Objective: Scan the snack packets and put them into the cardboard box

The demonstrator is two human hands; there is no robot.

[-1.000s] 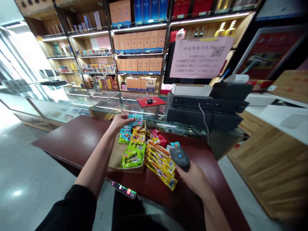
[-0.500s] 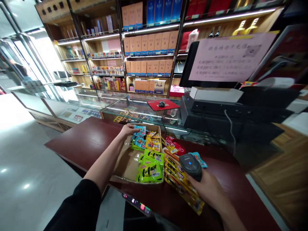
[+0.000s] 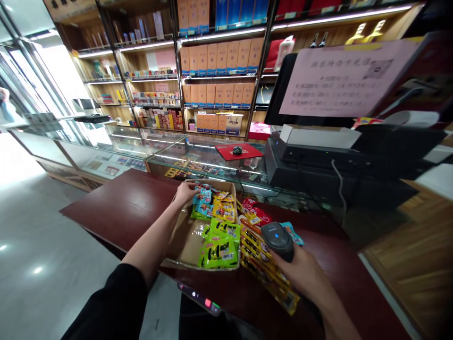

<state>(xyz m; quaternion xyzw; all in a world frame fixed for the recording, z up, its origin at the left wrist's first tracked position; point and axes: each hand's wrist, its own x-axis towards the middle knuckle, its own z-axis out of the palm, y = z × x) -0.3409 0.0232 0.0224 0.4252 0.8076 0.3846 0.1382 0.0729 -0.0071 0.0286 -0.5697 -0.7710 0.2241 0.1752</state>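
Left: glossy dark-red wooden table (image 3: 116,198). Next, left hand (image 3: 187,193) over the far-left corner of a shallow brown cardboard box (image 3: 184,243). Fingers bent in at small light-blue plastic packets (image 3: 204,209), which lie just right of the fingertips; cannot tell whether one is pinched or only touched. Left hand is the nearer to these. Box's long axis appears to run away from the wearer. Further right inside: small yellow plastic packets (image 3: 223,211); bright-green plastic packets (image 3: 220,251) at the near end. Right of box, on table: long, flat yellow plastic packs (image 3: 288,300), long axes slanting toward near right. Above them, a dark-grey plastic handheld scanner (image 3: 278,240), blue light lit, right hand (image 3: 306,267) wrapped round its handle. Head points up-left, toward the box. Packet print: too small to read. Far right, pink paper sheet (image 3: 329,89): figures 200, 300, 500 legible, Chinese characters mostly blurred; grey QR-type square (image 3: 380,69) at its upper right.
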